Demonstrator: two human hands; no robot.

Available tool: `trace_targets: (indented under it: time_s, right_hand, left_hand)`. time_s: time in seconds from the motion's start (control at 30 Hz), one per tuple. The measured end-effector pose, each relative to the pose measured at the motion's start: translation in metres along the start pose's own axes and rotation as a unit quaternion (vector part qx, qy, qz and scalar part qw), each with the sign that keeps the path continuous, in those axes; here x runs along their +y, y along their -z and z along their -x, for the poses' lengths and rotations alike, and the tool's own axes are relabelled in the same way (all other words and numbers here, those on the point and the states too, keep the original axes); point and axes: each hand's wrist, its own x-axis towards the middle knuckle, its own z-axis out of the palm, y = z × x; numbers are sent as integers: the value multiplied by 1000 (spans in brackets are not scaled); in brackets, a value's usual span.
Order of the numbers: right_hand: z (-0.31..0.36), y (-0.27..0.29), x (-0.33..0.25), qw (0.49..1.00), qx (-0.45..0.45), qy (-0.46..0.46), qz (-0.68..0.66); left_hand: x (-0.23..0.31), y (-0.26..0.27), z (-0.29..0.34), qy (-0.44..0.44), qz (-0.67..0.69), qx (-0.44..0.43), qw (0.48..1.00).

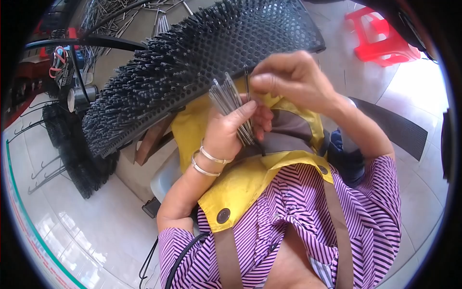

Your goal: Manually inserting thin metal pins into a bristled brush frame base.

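Observation:
My left hand (230,126) is closed around a bundle of thin grey metal rods (226,98), their upper ends fanning out above the thumb. Just to the right, my right hand (294,79) is raised with its fingers curled into a pinch. A thin dark rod (247,82) stands at its fingertips; whether they grip it is unclear. Beyond both hands a black perforated board (257,36) lies aslant. Dark rods (139,86) stand densely in its left part, while bare holes show in its middle and right.
Loose metal rods (113,21) lie in a heap at the far left. A tin can (78,98) and black bristly pieces (79,149) are at the left. A red plastic stool (382,41) stands far right, a dark perforated sheet (397,126) nearer. A yellow apron (231,192) covers my front.

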Motion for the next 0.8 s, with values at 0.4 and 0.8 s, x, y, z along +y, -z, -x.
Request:
trace_targets:
  time_s: [0.4, 0.8]
  right_hand:
    - [15, 1, 2, 960, -28, -200, -196]
    - [14, 19, 6, 971, 33, -109, -210]
  left_hand:
    - [-5, -8, -1, 57, -8, -99, 993]
    - [-9, -14, -1, 46, -58, 12, 997]
